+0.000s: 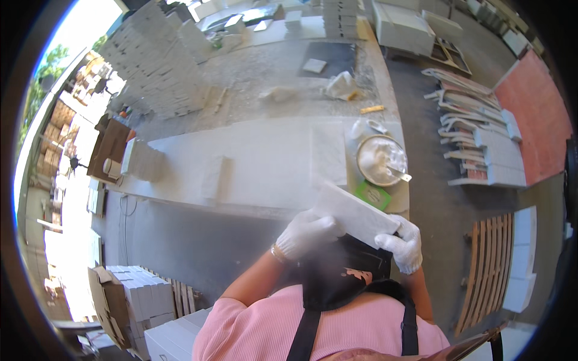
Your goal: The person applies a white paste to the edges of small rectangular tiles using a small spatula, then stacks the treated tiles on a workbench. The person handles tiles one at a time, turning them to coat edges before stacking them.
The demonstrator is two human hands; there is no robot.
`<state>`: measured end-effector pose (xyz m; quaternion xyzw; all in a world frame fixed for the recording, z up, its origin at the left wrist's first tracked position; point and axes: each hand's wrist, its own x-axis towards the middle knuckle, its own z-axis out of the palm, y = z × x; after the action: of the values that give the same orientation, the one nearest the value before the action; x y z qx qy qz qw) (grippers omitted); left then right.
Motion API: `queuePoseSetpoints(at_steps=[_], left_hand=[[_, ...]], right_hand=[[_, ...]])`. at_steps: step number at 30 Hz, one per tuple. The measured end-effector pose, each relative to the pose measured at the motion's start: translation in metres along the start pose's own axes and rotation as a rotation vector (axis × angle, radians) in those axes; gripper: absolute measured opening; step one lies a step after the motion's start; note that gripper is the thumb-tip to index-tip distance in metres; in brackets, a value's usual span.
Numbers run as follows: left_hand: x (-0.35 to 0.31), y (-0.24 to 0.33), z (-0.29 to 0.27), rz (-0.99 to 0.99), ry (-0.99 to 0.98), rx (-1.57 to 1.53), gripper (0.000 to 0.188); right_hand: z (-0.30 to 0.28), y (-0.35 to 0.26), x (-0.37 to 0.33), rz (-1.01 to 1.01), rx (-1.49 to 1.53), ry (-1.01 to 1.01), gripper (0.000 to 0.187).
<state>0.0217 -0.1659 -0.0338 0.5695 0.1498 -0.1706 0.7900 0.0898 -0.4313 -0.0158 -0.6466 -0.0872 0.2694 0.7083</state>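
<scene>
A pale rectangular stone tile point(354, 210) is tilted in front of my chest, held between both hands. My left hand point(307, 234), in a white knit glove, is closed on its left end. On the right end, my gloved right hand point(402, 243) grips the tile with the thumb across its face. Just beyond the tile lies a green pad point(372, 195) on the table edge. Behind that stands a round bowl of white paste point(379, 157) with a putty knife point(399, 174) resting in it.
A long white worktable point(265, 157) stretches ahead, with a narrow tile piece point(213, 177) on it. Tall tile stacks point(159, 66) rise at its far left. A crumpled white cloth point(342, 86) lies farther back. Wooden pallets point(487, 271) and stacked white slabs stand to the right.
</scene>
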Motion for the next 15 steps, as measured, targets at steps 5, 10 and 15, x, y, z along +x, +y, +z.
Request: queuePoseSetpoints(at_steps=[5,10,15], left_hand=[[-0.010,0.003,-0.017,0.099,0.015,0.018,0.047],[-0.007,-0.003,-0.001,0.111,-0.029,-0.026,0.050],[0.008,0.012,0.020,0.046,0.021,0.076,0.051]], right_hand=[[-0.027,0.023,-0.005,-0.038,0.107,0.040,0.048],[-0.038,0.046,-0.003,-0.046,0.280,0.061,0.051],[-0.034,0.051,-0.001,-0.083,0.346,0.066,0.055]])
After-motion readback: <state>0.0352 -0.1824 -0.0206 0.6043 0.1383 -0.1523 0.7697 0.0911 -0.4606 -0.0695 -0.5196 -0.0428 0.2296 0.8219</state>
